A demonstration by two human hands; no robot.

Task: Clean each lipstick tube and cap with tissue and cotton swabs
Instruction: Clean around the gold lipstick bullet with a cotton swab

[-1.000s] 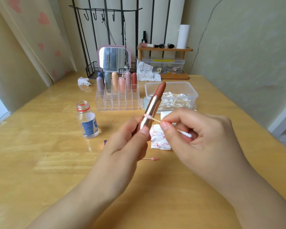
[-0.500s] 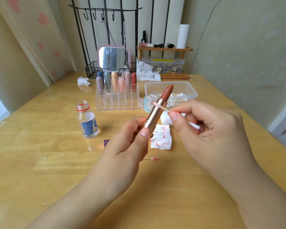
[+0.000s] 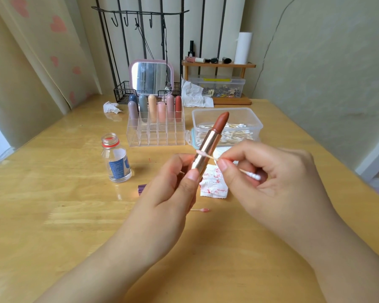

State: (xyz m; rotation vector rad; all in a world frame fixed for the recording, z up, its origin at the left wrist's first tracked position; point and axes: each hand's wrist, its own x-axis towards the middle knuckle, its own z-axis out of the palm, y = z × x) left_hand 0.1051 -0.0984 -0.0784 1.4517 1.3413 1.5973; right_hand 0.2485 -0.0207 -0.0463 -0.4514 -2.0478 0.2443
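left hand [image 3: 173,193]: I grip the lipstick [image 3: 208,147] low on the gold tube, fingers [image 3: 193,174] curled round it, bullet up and tilted right, above the counter [image 3: 53,215].
right hand [image 3: 271,178]: pinches the swab [image 3: 210,157] mid-stick.
change: pink tip sits lower on the tube than half a second ago, near my left fingertips; the tube leans less.
meaning: I judge the tube wipe is mid-stroke, cap not yet done.
nearby: stained tissue [image 3: 214,184] and used swab [image 3: 200,210] lie under my hands.
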